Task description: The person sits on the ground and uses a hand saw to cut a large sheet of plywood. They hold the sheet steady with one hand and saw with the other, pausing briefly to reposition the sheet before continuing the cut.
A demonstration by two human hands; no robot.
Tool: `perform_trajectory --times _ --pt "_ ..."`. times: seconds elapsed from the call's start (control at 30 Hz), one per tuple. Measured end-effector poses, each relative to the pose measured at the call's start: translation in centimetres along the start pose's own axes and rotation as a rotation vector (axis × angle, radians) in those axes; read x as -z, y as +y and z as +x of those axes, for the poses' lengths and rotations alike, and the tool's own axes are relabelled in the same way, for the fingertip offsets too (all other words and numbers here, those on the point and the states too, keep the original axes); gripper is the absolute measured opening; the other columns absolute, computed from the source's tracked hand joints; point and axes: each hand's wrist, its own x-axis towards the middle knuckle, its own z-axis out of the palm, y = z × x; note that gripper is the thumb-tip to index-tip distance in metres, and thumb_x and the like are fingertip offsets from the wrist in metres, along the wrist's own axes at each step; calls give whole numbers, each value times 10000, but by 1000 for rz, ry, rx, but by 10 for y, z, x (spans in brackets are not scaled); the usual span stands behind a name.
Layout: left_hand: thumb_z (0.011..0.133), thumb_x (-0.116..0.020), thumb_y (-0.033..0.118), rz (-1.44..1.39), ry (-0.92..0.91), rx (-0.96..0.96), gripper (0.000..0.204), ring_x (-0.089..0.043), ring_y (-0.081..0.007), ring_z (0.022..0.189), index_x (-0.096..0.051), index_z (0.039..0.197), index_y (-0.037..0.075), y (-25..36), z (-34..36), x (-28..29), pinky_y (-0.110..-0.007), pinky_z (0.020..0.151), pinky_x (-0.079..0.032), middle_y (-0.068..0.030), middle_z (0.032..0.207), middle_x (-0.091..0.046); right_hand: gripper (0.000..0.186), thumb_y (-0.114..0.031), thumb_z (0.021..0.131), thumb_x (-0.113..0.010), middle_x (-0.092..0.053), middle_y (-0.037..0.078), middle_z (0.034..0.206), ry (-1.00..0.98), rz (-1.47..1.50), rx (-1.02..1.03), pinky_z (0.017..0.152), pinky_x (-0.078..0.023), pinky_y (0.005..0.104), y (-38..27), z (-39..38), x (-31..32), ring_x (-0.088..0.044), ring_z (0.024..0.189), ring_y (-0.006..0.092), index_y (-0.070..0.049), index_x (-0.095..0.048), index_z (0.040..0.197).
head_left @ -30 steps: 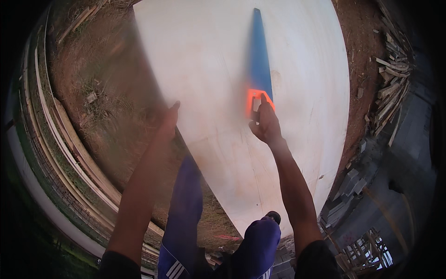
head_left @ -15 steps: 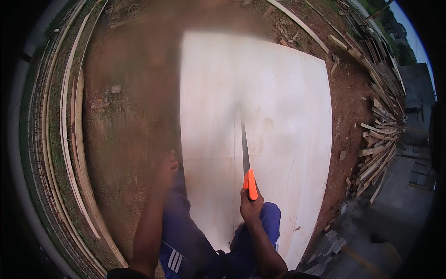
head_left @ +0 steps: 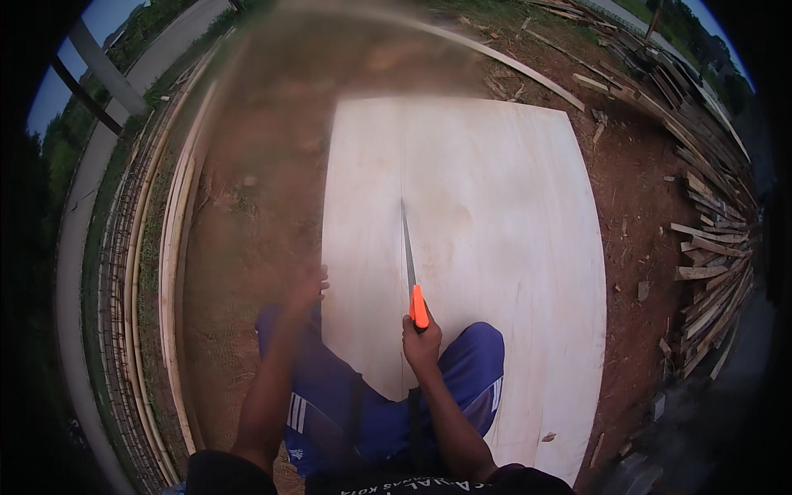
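Soft daylight fills the frame, brightest on the broad, flat, cream-white wooden sheet [head_left: 528, 206] at centre. A hazy smear left of centre and toward the top softens the reddish-brown earth [head_left: 276, 157]. Long, pale timber planks [head_left: 172, 264] at left bow along the black, circular rim; the lower right is dim.

Pale board [head_left: 520, 223] is offering open passage right of saw [head_left: 418, 304] and beyond its tip. Saw and right hand [head_left: 423, 342] are blocking middle; knees [head_left: 477, 342] are crowding near end, left hand [head_left: 309, 290] left edge.
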Motion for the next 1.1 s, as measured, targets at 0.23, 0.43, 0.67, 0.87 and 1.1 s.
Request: perform_trajectory --times 0.23,0.43,0.67,0.87,1.1 --pt "975 -675 385 303 -155 -13 754 -640 -264 1113 -391 1522 -50 22 -30 -50 -422 909 -522 -177 1313 -617 531 -68 927 -642 -646 123 771 95 4 103 718 -527 339 -13 -4 15 -632 703 162 31 -555 1441" --pt "872 -790 418 708 -130 -135 953 -593 -347 1272 -329 1540 -82 -37 62 -25 -409 1033 -493 -292 1439 -536 539 -45 917 -627 -640 140 743 29 -65 20 686 -522 338 -34 -14 10 -627 676 150 68 -541 1437" --pt "808 -842 431 655 -6 -129 1195 -398 -465 1448 -105 1596 -82 -97 181 -21 -441 1181 -372 -353 1539 -398 537 6 881 -579 -594 74 707 92 -137 -58 663 -507 320 -43 47 -34 -564 652 121 35 -583 1417" --pt "812 -817 516 1056 -225 -13 1173 -120 -583 1519 -40 1667 319 -24 137 -71 -674 1156 -329 -292 1693 -34 277 -59 851 -571 -565 114 655 86 -224 -63 639 -475 414 -30 217 -93 -551 602 213 41 -668 1090" --pt "658 -840 712 1234 -219 -72 1291 128 -613 1501 -71 1654 421 -56 124 -84 -915 982 -227 -247 1692 183 92 -61 871 -564 -565 110 678 121 -217 -58 642 -468 413 -29 199 -99 -540 610 211 29 -552 849"
